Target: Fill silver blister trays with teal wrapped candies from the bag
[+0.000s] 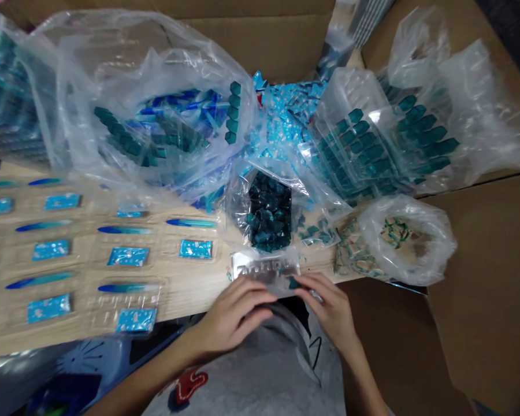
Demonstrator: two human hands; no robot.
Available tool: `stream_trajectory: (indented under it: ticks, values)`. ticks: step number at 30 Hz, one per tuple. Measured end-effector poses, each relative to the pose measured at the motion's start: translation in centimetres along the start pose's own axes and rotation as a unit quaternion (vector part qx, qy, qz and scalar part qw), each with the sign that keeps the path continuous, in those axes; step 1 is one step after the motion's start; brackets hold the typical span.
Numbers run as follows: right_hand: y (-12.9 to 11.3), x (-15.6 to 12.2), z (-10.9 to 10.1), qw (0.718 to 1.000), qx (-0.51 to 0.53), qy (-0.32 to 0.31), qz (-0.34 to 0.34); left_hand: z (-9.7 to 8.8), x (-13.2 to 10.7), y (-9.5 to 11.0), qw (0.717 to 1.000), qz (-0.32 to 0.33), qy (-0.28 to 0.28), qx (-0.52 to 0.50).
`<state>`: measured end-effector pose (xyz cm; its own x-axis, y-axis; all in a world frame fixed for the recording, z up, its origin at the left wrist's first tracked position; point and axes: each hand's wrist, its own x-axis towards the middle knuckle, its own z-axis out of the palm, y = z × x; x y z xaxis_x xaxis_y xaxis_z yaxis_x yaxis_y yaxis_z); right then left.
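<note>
A clear plastic blister tray (pixel 264 268) lies at the near edge of the wooden board (pixel 190 286). My left hand (pixel 234 312) grips its near left side, fingers curled onto it. My right hand (pixel 329 306) pinches a small teal gem (pixel 293 283) against the tray's right end. Just beyond the tray sits an open bag of dark teal gems (pixel 268 211).
Several filled trays with blue sticks and blue packets (pixel 127 256) lie in rows on the board's left. Large plastic bags of blue and teal parts (pixel 156 133), stacked gem trays (pixel 372 144) and a small bag of pale pieces (pixel 398 234) crowd the back. Cardboard boxes (pixel 481 277) surround them.
</note>
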<state>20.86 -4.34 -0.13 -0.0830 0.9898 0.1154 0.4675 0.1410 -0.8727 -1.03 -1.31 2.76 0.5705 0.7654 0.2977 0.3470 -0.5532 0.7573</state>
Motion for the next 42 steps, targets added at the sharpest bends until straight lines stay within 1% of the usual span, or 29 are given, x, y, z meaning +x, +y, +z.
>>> stream_trajectory:
  ticks: [2, 3, 5, 6, 7, 8, 11, 13, 14, 16, 19, 24, 27, 29, 32, 34, 35, 37, 38, 39, 40, 42]
  values:
    - [1.6, 0.9, -0.2, 0.995, -0.093, -0.015, -0.028, -1.3, 0.9, -0.1, 0.999, -0.04, 0.033, 0.013]
    - [2.3, 1.3, -0.1, 0.992, -0.115, -0.027, -0.038, -2.0, 1.6, -0.3, 0.997, -0.051, 0.054, 0.028]
    - [3.2, 2.1, 0.3, 0.987, -0.139, -0.057, -0.055, -3.0, 3.4, -0.8, 0.993, -0.047, 0.085, 0.075]
    - [3.5, 2.4, 0.5, 0.985, -0.147, -0.069, -0.06, -3.3, 4.4, -1.1, 0.99, -0.035, 0.085, 0.106]
    - [3.6, 2.7, 0.7, 0.982, -0.161, -0.079, -0.064, -3.4, 5.5, -1.4, 0.987, -0.02, 0.071, 0.144]
    - [3.5, 2.9, 0.9, 0.978, -0.178, -0.086, -0.068, -3.3, 6.5, -1.8, 0.981, -0.005, 0.047, 0.186]
    - [3.2, 3.4, 1.2, 0.966, -0.232, -0.094, -0.068, -2.2, 9.4, -2.8, 0.957, 0.021, -0.055, 0.286]
    - [3.0, 3.7, 1.2, 0.958, -0.261, -0.093, -0.068, -1.1, 10.8, -3.3, 0.94, 0.013, -0.128, 0.315]
    - [3.0, 3.7, 1.2, 0.955, -0.272, -0.092, -0.069, -0.5, 11.3, -3.5, 0.933, 0.003, -0.156, 0.324]
    - [2.9, 3.8, 1.3, 0.951, -0.286, -0.087, -0.075, 0.4, 12.0, -3.6, 0.922, -0.016, -0.186, 0.338]
    - [2.9, 3.4, 1.3, 0.951, -0.287, -0.073, -0.089, 0.9, 12.1, -3.6, 0.919, -0.018, -0.184, 0.349]
    - [2.2, 2.3, 1.0, 0.963, -0.254, -0.022, -0.089, 0.3, 11.2, -3.4, 0.916, -0.011, -0.165, 0.366]
    - [1.0, 1.9, 0.4, 0.982, -0.174, 0.032, -0.072, -0.3, 10.3, -3.6, 0.918, -0.011, -0.153, 0.364]
    - [0.1, 1.7, 0.0, 0.99, -0.108, 0.062, -0.062, -0.6, 9.9, -4.0, 0.926, -0.017, -0.14, 0.35]
    - [-1.4, 1.9, -0.5, 0.993, -0.048, 0.094, -0.052, -1.2, 9.8, -4.8, 0.942, -0.03, -0.111, 0.316]
    - [-2.3, 2.5, -0.6, 0.993, -0.012, 0.117, -0.034, -1.7, 9.9, -5.1, 0.959, -0.041, -0.073, 0.271]
    - [-2.8, 3.0, -0.6, 0.992, 0.012, 0.127, -0.02, -2.0, 9.9, -5.2, 0.972, -0.051, -0.042, 0.224]
    - [-3.5, 4.3, -0.2, 0.987, 0.071, 0.142, 0.011, -2.6, 9.8, -5.0, 0.993, -0.087, 0.036, 0.077]
    - [-3.8, 5.1, 0.0, 0.984, 0.102, 0.143, 0.021, -2.8, 9.7, -4.8, 0.992, -0.109, 0.069, -0.009]
    - [-4.1, 5.9, 0.4, 0.981, 0.131, 0.139, 0.024, -3.0, 9.5, -4.4, 0.983, -0.131, 0.09, -0.088]
    - [-4.3, 6.7, 0.7, 0.979, 0.154, 0.13, 0.022, -3.2, 9.4, -4.0, 0.973, -0.148, 0.096, -0.149]
    - [-4.6, 8.1, 1.4, 0.978, 0.18, 0.108, 0.008, -3.3, 9.1, -3.3, 0.953, -0.171, 0.093, -0.232]
